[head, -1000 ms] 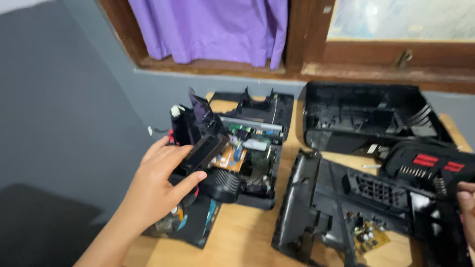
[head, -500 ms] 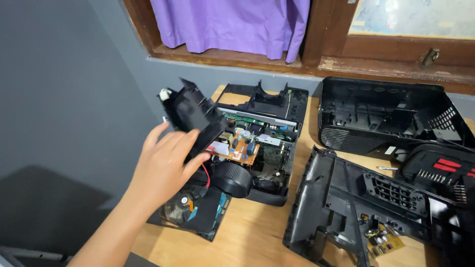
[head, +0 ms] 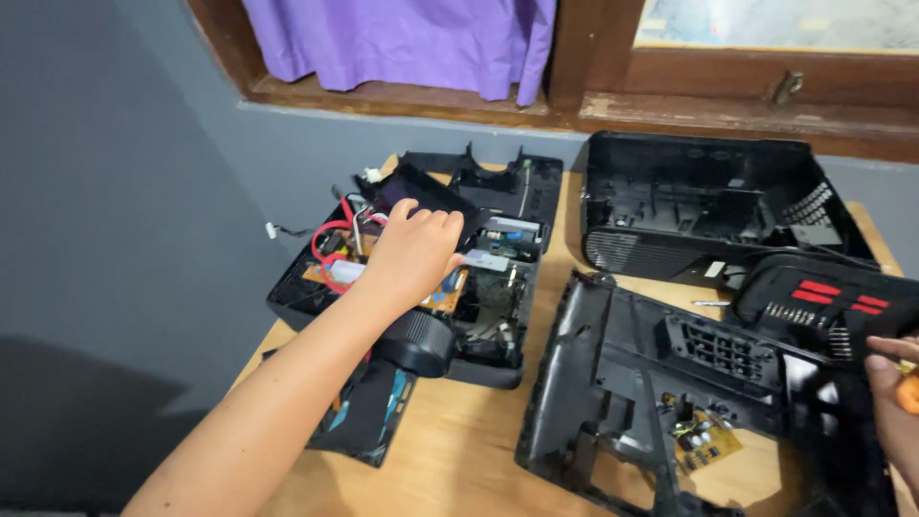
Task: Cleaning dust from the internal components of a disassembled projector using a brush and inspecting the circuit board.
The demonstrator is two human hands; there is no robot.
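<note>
Our left hand (head: 414, 251) grips a black module (head: 426, 196) inside the opened projector chassis (head: 498, 364) — fingers curled over it; right hand (head: 895, 402) mostly off-frame — grip indeterminate.

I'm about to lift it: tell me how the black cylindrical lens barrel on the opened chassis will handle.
The lens barrel looks round, so probably apt to roll once freed. It likely feels dense for its size. Its ribbed ring should aid grip. The left hand rests just above it.
</note>
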